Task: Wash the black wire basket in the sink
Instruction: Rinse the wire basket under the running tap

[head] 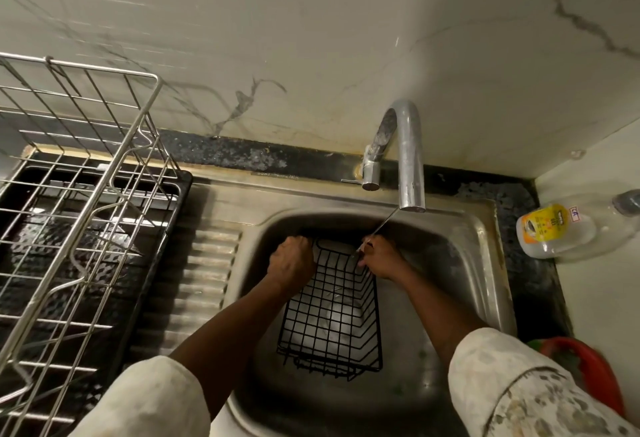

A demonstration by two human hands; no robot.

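Note:
The black wire basket (pixel 332 312) lies in the steel sink (pixel 485 263), its open side towards me. My left hand (pixel 291 263) grips the basket's far left rim with curled fingers. My right hand (pixel 379 258) holds the far right rim, fingers curled round the wire. A thin stream of water runs at a slant from the chrome tap (pixel 408 159) down to my right hand.
A steel wire dish rack (pixel 79 194) stands on a black tray (pixel 180 190) left of the sink, beside the ribbed drainboard (pixel 204 280). A clear plastic bottle (pixel 561 228) lies on the right counter. A red and green item (pixel 585 370) sits at the right edge.

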